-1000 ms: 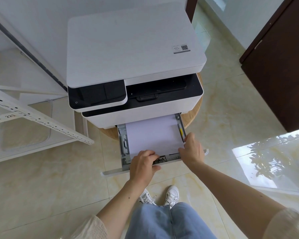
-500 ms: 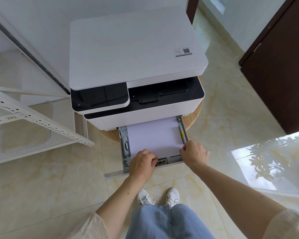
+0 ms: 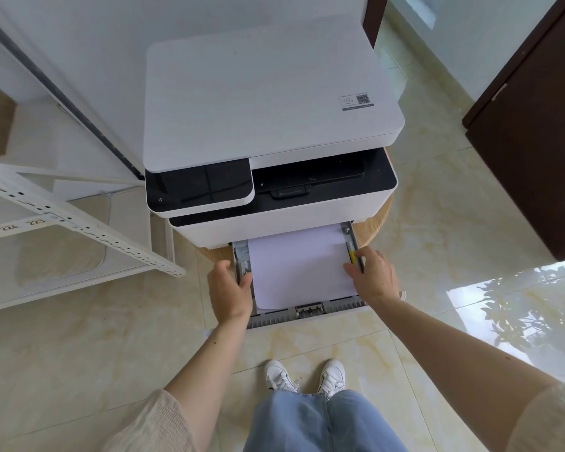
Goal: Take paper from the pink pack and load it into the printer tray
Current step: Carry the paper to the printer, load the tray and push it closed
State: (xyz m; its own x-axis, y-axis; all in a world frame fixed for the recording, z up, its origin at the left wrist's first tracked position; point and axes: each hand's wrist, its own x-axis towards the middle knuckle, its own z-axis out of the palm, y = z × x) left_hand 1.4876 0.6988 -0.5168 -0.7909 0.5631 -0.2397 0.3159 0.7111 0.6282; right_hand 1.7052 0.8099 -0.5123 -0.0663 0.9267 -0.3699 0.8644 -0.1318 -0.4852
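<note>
Left hand rests against the left side of the pulled-out tray, fingers loosely spread and gripping nothing, thumb outside the tray wall and fingertips over the grey left guide. How firmly it presses there cannot be told. Right hand lies on the tray's right side, fingers apart and curved down onto the right edge of the paper and the guide rail beside it; a small yellow tab shows just under its fingertips, mostly covered by them. It clamps nothing that can be seen.

Paper lies flat in the tray as a white stack, its far end hidden inside the printer, its near left corner sitting slightly askew against the tray's front stop. Stack height cannot be judged from above. Tray front rail shows bare grey ribs and a small catch at the middle.

Printer stands on a round wooden bench, of which only a curved strip shows at right and a sliver at left. Its dark panel is blank. A label with a code sits on the lid, too small to read. White shelving at left is cut off by the frame. Below, jeans and white shoes stand on the tiled floor.
</note>
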